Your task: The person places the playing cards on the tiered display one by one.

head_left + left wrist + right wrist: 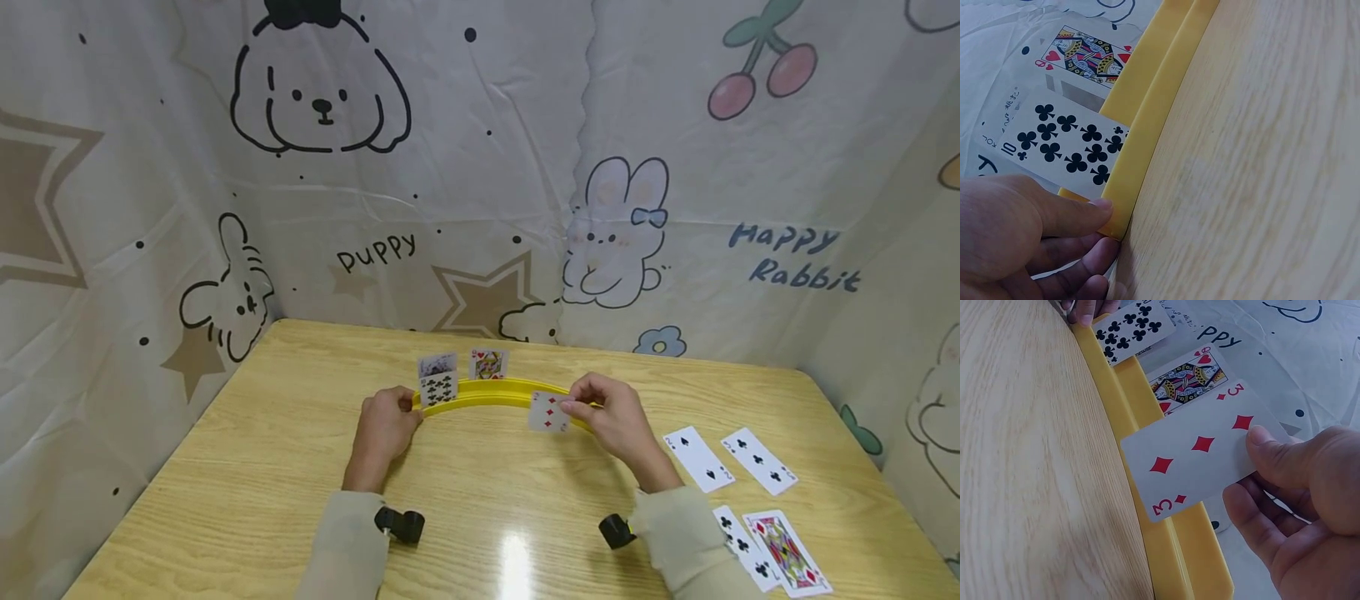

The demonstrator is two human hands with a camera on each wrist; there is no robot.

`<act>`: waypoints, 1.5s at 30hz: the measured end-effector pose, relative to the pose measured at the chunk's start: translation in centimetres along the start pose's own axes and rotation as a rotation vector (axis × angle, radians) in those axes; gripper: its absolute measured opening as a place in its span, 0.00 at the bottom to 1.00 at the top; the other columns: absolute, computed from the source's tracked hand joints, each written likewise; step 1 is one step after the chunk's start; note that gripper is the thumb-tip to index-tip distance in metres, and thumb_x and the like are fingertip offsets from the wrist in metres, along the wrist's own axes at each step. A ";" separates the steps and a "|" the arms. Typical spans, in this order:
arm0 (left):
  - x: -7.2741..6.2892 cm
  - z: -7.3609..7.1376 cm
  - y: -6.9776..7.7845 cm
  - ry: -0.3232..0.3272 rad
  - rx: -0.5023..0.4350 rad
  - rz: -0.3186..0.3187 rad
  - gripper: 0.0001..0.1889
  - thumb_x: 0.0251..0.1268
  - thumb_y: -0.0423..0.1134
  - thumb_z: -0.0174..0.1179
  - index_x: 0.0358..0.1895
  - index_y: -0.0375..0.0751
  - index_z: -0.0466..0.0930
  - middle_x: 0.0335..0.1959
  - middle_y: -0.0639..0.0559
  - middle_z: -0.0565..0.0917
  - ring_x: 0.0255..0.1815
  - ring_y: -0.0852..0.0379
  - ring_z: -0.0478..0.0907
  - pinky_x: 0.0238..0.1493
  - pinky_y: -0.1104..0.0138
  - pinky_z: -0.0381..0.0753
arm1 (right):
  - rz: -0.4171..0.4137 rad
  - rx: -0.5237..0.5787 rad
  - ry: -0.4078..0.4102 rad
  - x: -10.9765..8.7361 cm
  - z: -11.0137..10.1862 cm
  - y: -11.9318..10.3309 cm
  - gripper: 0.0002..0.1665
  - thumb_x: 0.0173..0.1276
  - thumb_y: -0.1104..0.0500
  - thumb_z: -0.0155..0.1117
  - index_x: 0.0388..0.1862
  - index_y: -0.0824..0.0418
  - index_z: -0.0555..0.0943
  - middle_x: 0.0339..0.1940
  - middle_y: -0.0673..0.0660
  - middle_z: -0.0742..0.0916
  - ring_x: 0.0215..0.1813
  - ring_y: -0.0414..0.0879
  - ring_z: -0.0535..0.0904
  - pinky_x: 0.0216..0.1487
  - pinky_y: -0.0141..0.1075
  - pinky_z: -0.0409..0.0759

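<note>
A curved yellow card holder (495,392) stands on the table. My left hand (386,429) grips its left end, thumb on the front face and fingers at the end and below. Beside that hand, a ten of clubs (1075,140) stands in the front slot. Another card (437,364), mostly hidden, stands behind it. The queen of hearts (1188,381) is upright in the rear slot. My right hand (611,417) pinches a three of diamonds (1200,450) between thumb and fingers, tilted in front of the holder's right part. Whether its edge touches the holder I cannot tell.
Right of my right arm lie face-up cards: a two of spades (699,458), a three of clubs (759,460), a red face card (787,554) and a clubs card (742,542) partly under it. A printed curtain (480,183) hangs behind the wooden table (262,467).
</note>
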State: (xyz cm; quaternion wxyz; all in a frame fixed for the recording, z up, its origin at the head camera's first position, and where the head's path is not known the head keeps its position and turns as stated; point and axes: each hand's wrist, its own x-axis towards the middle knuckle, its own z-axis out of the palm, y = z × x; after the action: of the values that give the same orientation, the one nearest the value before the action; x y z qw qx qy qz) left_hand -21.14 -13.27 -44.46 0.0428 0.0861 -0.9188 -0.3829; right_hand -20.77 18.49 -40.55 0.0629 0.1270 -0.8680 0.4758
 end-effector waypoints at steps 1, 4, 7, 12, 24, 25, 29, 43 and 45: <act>0.0 0.0 0.0 0.000 0.001 0.001 0.18 0.62 0.33 0.69 0.54 0.31 0.83 0.43 0.42 0.86 0.48 0.46 0.81 0.49 0.53 0.80 | 0.000 0.000 0.001 0.1 0.1 0.0 0.07 0.64 0.66 0.72 0.31 0.60 0.80 0.30 0.52 0.85 0.36 0.49 0.78 0.34 0.35 0.74; 0.1 -0.1 0.0 -0.002 0.001 -0.002 0.18 0.62 0.33 0.69 0.54 0.31 0.83 0.43 0.42 0.86 0.48 0.47 0.81 0.49 0.53 0.80 | 0.000 -0.004 0.007 0.4 0.3 -0.1 0.08 0.64 0.66 0.72 0.30 0.60 0.80 0.30 0.52 0.85 0.36 0.49 0.78 0.34 0.35 0.74; 0.1 0.0 0.1 -0.001 -0.002 -0.005 0.18 0.62 0.33 0.70 0.54 0.31 0.83 0.44 0.42 0.86 0.48 0.47 0.81 0.49 0.54 0.80 | -0.007 0.004 0.009 0.7 0.6 -0.1 0.08 0.63 0.66 0.73 0.30 0.61 0.81 0.29 0.53 0.85 0.35 0.49 0.78 0.34 0.34 0.73; 0.1 0.0 0.1 -0.003 -0.003 -0.002 0.18 0.61 0.33 0.70 0.54 0.31 0.83 0.43 0.43 0.86 0.47 0.47 0.82 0.48 0.54 0.80 | -0.014 0.029 -0.002 1.2 0.9 -0.4 0.07 0.63 0.66 0.73 0.30 0.61 0.81 0.29 0.53 0.85 0.36 0.48 0.78 0.35 0.34 0.73; 0.2 0.0 0.2 0.003 0.002 0.007 0.18 0.61 0.33 0.70 0.53 0.31 0.84 0.42 0.43 0.86 0.47 0.47 0.82 0.49 0.54 0.80 | 0.015 0.053 -0.005 2.1 1.9 -0.3 0.06 0.63 0.65 0.73 0.30 0.61 0.82 0.31 0.53 0.86 0.37 0.49 0.78 0.36 0.36 0.74; 0.2 0.0 0.1 0.003 0.004 0.007 0.18 0.61 0.33 0.70 0.53 0.31 0.84 0.42 0.43 0.86 0.47 0.47 0.81 0.49 0.53 0.79 | 0.013 0.051 -0.003 2.1 1.9 -0.2 0.06 0.63 0.65 0.73 0.30 0.61 0.82 0.31 0.53 0.86 0.37 0.49 0.78 0.36 0.36 0.74; 0.2 0.0 0.0 0.002 0.002 0.003 0.17 0.60 0.33 0.71 0.52 0.32 0.84 0.41 0.44 0.86 0.46 0.48 0.82 0.48 0.54 0.80 | 0.000 0.051 0.004 2.3 2.3 -0.3 0.07 0.62 0.66 0.74 0.29 0.61 0.82 0.30 0.53 0.86 0.36 0.49 0.78 0.36 0.36 0.74; 0.2 -0.1 0.1 0.005 -0.011 0.000 0.18 0.61 0.33 0.71 0.53 0.31 0.84 0.41 0.43 0.86 0.45 0.49 0.82 0.47 0.55 0.80 | -0.011 0.058 -0.021 3.5 3.5 -1.0 0.06 0.61 0.66 0.75 0.29 0.61 0.83 0.30 0.52 0.86 0.37 0.48 0.80 0.35 0.37 0.76; 0.2 0.0 0.1 0.001 -0.013 -0.003 0.18 0.61 0.33 0.71 0.53 0.31 0.84 0.41 0.43 0.86 0.45 0.48 0.82 0.48 0.54 0.80 | -0.012 0.060 -0.025 3.7 3.7 -1.1 0.06 0.62 0.66 0.74 0.29 0.61 0.84 0.30 0.52 0.87 0.37 0.48 0.80 0.35 0.37 0.76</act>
State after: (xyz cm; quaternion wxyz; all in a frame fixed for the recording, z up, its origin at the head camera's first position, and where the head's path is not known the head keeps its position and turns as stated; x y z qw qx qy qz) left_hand -21.29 -13.29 -44.38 0.0432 0.0874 -0.9161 -0.3888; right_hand -23.96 14.25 -40.84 0.0512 0.1399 -0.8534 0.4995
